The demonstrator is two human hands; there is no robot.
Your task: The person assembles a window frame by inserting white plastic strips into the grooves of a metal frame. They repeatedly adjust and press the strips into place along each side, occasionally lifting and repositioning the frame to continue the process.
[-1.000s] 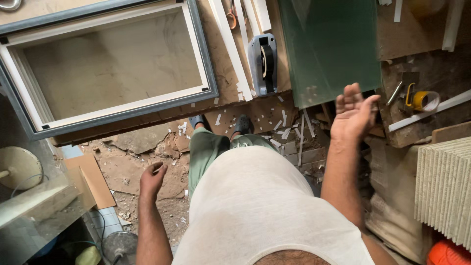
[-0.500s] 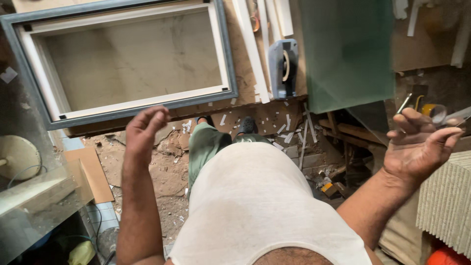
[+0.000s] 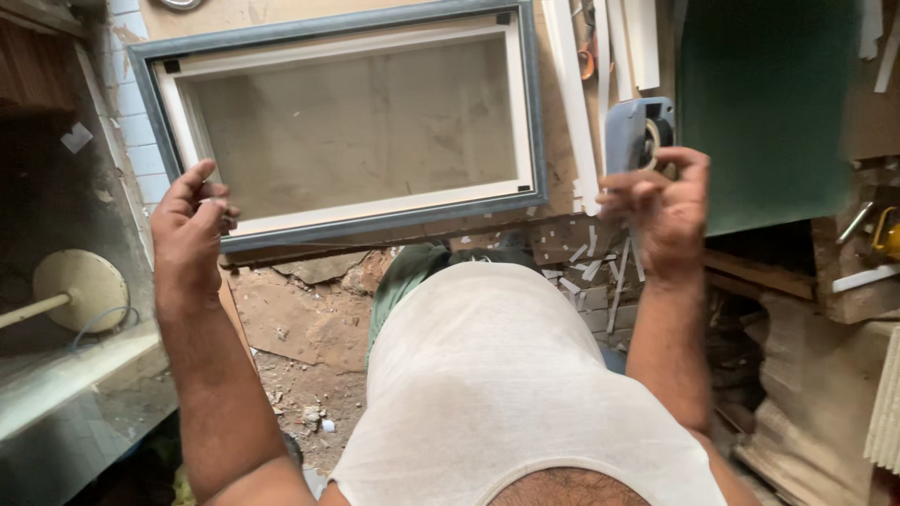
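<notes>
On the surface ahead lies the window frame (image 3: 347, 126), grey outer rim, white inner rim, glass pane in place, flat and apart from both hands; left hand (image 3: 190, 230) hovers by its lower left corner, fingers curled, grasping nothing; right hand (image 3: 659, 211) half-clenched and empty beside the grey tape dispenser (image 3: 636, 131); judged: frame looks assembled, lifting or handling not yet begun; offcuts (image 3: 586, 267) litter the floor below.
</notes>
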